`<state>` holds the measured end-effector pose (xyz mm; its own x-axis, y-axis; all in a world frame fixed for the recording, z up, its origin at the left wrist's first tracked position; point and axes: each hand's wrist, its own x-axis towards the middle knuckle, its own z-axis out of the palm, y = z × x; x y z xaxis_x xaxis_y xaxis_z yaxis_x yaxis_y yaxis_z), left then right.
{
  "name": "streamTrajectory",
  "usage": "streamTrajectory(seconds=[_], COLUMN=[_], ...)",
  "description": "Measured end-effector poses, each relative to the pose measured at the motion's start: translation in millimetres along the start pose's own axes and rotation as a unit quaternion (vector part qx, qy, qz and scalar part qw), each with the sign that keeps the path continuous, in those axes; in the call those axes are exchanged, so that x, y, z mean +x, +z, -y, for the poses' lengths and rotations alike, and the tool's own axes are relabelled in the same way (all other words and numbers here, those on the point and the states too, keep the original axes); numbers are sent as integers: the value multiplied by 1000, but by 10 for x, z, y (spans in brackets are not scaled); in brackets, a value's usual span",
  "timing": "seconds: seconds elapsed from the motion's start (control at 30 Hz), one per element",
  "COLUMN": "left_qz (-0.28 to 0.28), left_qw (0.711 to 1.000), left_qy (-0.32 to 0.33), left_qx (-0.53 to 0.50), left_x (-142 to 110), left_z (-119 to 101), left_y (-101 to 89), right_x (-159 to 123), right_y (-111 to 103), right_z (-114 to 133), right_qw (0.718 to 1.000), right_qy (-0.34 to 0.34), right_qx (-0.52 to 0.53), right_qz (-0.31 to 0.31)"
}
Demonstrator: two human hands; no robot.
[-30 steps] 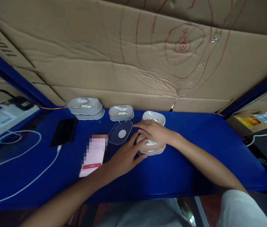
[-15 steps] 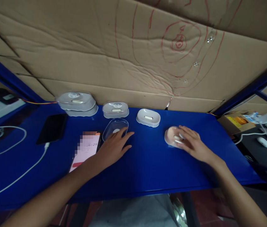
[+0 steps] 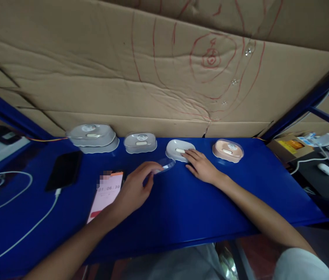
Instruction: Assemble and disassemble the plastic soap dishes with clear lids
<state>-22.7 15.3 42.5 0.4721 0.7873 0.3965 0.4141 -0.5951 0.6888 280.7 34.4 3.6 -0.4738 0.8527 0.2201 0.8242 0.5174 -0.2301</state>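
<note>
My left hand pinches a clear plastic lid, held tilted above the table. Just right of it sits a lidless light grey soap box, oval, with a pale bar-shaped piece in its middle. My right hand lies at that box's right end, fingers stretched over its rim and thumb apart. Further right stands a pink soap box under a clear lid. To the left are a lidded grey soap box and a stack of grey soap boxes.
A lit phone lies beside my left forearm. Further left, a dark phone is plugged into a white cable. Cardboard walls off the back of the blue table. An open carton and a white mouse stand right.
My left hand has lifted the clear lid and moved it right. The pink box now stands further back and right, released by my right hand, which has moved left to the lidless grey box.
</note>
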Motion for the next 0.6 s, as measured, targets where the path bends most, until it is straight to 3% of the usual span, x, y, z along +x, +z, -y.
streamTrajectory(seconds=[0.2,0.37,0.47,0.6], left_qz=[-47,-44,-19,5], left_qw=[981,945,937,956], left_qy=[-35,-116,-129,-102], left_qx=[-184,-303,-323,-275], left_x=[38,44,76,100], left_z=[-134,-70,-8,25], left_y=[-149,-132,-99,34], right_x=[-335,-437,-437,-448], right_y=[-118,-103,-37,30], right_z=[194,214,206,290], right_qw=[993,986,977,972], right_qy=[-73,-12,13,8], right_qx=[90,162,204,233], right_qz=[18,-46,-58,-42])
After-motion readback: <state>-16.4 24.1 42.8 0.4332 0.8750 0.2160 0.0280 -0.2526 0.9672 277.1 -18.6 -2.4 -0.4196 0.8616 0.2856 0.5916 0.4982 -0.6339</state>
